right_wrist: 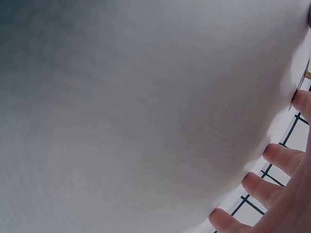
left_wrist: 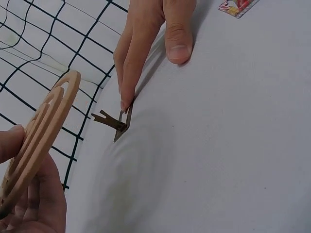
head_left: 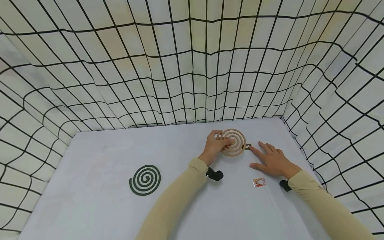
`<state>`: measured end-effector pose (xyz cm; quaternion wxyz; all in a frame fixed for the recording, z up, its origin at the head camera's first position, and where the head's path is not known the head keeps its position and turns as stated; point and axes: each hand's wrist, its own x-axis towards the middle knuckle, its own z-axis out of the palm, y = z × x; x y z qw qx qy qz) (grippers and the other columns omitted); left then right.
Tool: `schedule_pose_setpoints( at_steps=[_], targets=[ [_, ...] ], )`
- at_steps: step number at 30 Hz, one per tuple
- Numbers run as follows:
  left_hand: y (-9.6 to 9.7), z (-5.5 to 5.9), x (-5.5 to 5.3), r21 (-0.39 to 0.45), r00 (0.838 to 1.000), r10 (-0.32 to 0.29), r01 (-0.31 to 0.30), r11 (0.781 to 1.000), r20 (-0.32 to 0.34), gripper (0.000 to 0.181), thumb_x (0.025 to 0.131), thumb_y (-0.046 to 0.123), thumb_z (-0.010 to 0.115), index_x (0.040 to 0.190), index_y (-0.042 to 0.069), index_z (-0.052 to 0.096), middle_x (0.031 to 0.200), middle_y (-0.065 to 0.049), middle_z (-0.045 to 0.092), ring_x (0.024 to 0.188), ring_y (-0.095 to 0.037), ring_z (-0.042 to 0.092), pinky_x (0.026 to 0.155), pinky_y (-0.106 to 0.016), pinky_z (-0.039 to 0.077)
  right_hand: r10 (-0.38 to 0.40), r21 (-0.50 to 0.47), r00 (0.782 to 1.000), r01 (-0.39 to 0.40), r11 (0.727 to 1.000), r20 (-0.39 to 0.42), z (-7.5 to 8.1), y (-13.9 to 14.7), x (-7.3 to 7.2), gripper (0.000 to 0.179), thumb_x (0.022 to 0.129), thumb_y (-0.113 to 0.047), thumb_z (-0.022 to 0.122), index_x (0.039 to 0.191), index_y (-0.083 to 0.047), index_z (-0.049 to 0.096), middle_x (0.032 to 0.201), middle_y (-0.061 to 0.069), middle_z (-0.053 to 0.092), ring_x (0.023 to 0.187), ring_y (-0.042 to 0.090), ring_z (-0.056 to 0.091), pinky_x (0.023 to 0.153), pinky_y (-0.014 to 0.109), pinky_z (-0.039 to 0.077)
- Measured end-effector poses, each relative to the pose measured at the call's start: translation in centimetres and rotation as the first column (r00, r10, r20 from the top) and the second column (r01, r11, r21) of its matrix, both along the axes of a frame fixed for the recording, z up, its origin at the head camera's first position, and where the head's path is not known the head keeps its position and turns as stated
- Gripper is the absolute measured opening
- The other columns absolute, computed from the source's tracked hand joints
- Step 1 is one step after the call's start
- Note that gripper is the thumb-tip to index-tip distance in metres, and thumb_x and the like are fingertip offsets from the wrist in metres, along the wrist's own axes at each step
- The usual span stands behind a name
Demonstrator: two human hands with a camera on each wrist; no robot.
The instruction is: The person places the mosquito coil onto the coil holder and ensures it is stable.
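Observation:
A tan mosquito coil (head_left: 235,142) is pinched between thumb and fingers of my left hand (head_left: 214,144), raised off the white table in the left wrist view. Below and beside it stands a small metal coil stand (left_wrist: 121,127), its forked prong tilted up from a flat base. With fingers spread, my right hand (head_left: 273,160) rests on the table; its index fingertip presses the stand's base. The coil and the prong are apart in the left wrist view. At the edge of the right wrist view, only a sliver of the stand (right_wrist: 301,87) shows.
A green mosquito coil (head_left: 145,180) lies on the left part of the table (head_left: 99,160). A small red and white packet (head_left: 259,182) lies near my right wrist. Black wrist devices (head_left: 215,174) sit under both forearms. Black netting (head_left: 192,73) over white walls surrounds the table.

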<state>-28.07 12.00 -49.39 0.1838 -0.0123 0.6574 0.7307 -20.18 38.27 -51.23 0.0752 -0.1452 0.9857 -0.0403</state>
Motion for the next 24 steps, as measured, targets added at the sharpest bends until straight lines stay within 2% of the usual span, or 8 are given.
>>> schedule_pose_setpoints(
  at_steps=[6, 13, 18, 24],
  targets=[
    [0.7, 0.1, 0.1, 0.011, 1.000, -0.011, 0.011, 1.000, 0.002, 0.063, 0.086, 0.013, 0.084, 0.138, 0.010, 0.050, 0.084, -0.004, 0.075, 0.064, -0.011, 0.069, 0.059, -0.021, 0.053, -0.001, -0.004, 1.000, 0.001, 1.000, 0.000, 0.1, 0.0, 0.1, 0.082, 0.097, -0.068, 0.054, 0.161, -0.022, 0.035, 0.166, 0.026, 0.030, 0.149, 0.055, 0.032, 0.109, 0.074, 0.035],
    [1.2, 0.0, 0.2, 0.011, 1.000, -0.017, 0.017, 1.000, -0.002, 0.060, 0.088, 0.011, 0.082, 0.138, 0.008, 0.049, 0.090, -0.012, 0.078, 0.065, -0.012, 0.070, 0.062, -0.021, 0.056, 0.004, -0.001, 1.000, -0.004, 1.000, -0.006, 0.3, -0.2, 0.0, 0.080, 0.098, -0.068, 0.054, 0.161, -0.021, 0.037, 0.166, 0.026, 0.031, 0.148, 0.055, 0.033, 0.108, 0.073, 0.036],
    [1.8, -0.4, 0.2, -0.003, 1.000, -0.027, 0.027, 1.000, -0.006, 0.062, 0.087, 0.013, 0.082, 0.139, 0.009, 0.049, 0.087, -0.007, 0.077, 0.067, -0.010, 0.070, 0.064, -0.021, 0.057, 0.005, -0.004, 1.000, -0.005, 1.000, -0.010, 0.1, -0.1, 0.0, 0.081, 0.097, -0.068, 0.054, 0.160, -0.020, 0.038, 0.166, 0.026, 0.031, 0.148, 0.055, 0.033, 0.108, 0.073, 0.037],
    [2.5, -0.7, 0.5, -0.054, 1.000, -0.026, 0.025, 0.998, -0.004, 0.063, 0.087, 0.017, 0.083, 0.140, 0.010, 0.050, 0.088, -0.007, 0.078, 0.069, -0.009, 0.071, 0.067, -0.021, 0.058, -0.008, -0.010, 1.000, 0.008, 1.000, 0.000, -0.2, 0.0, -0.1, 0.083, 0.097, -0.070, 0.053, 0.160, -0.019, 0.039, 0.166, 0.026, 0.030, 0.149, 0.055, 0.032, 0.109, 0.073, 0.035]
  ],
)
